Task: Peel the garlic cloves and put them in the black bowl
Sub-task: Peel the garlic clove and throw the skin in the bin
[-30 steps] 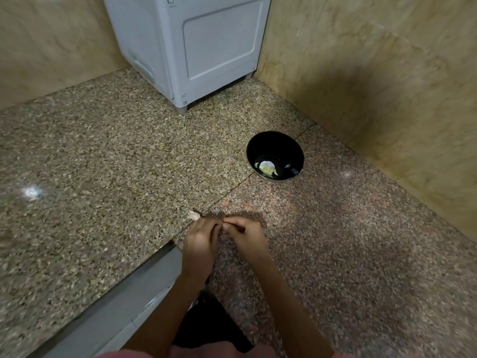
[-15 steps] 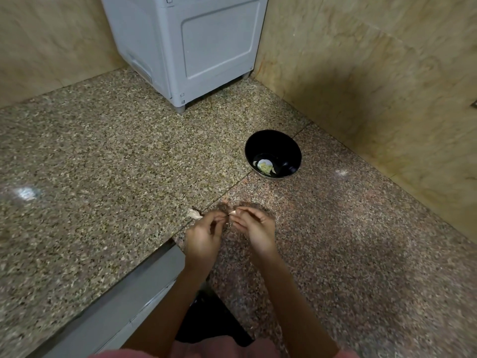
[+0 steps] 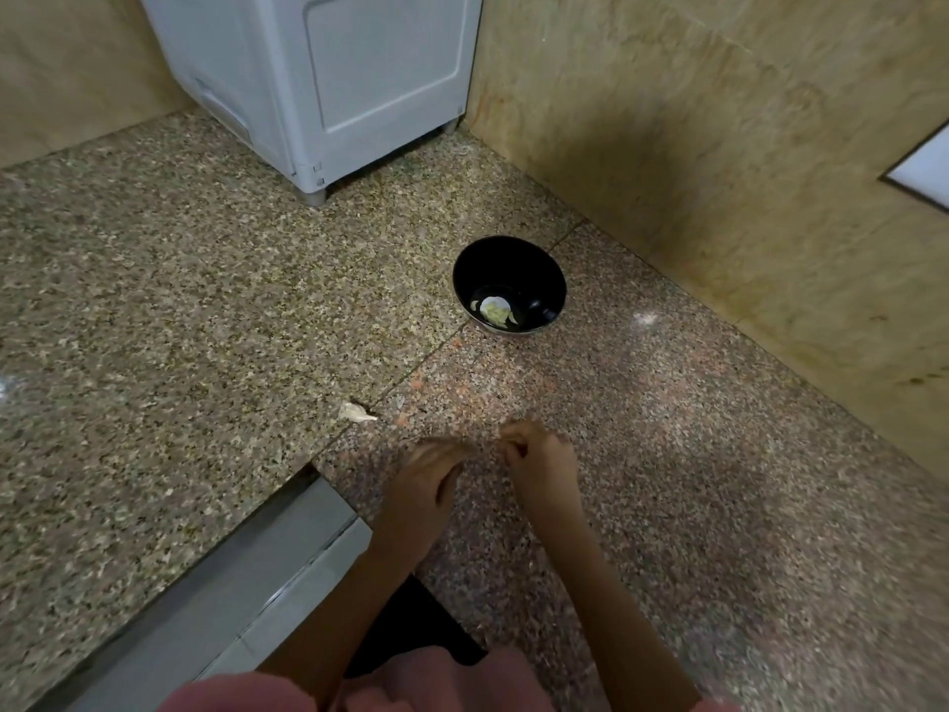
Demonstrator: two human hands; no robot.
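Note:
The black bowl (image 3: 534, 264) stands on the granite counter near the right wall, with peeled pale garlic (image 3: 494, 311) in its bottom. One unpeeled garlic clove (image 3: 358, 412) lies on the counter, left of my hands. My left hand (image 3: 426, 480) and my right hand (image 3: 539, 459) hover low over the counter, a hand's width apart, short of the bowl. The right hand's fingers are curled tight, as if pinching something small that I cannot make out. Motion blurs the left hand's fingers, and what they hold is hidden.
A grey-white appliance (image 3: 328, 79) stands at the back of the counter (image 3: 154, 326). Beige walls close off the right side and the back. A metal edge strip (image 3: 231, 583) runs along the counter's front at lower left.
My hands were together, pinching a small clove between them. They have since pulled apart, and the view has shifted slightly.

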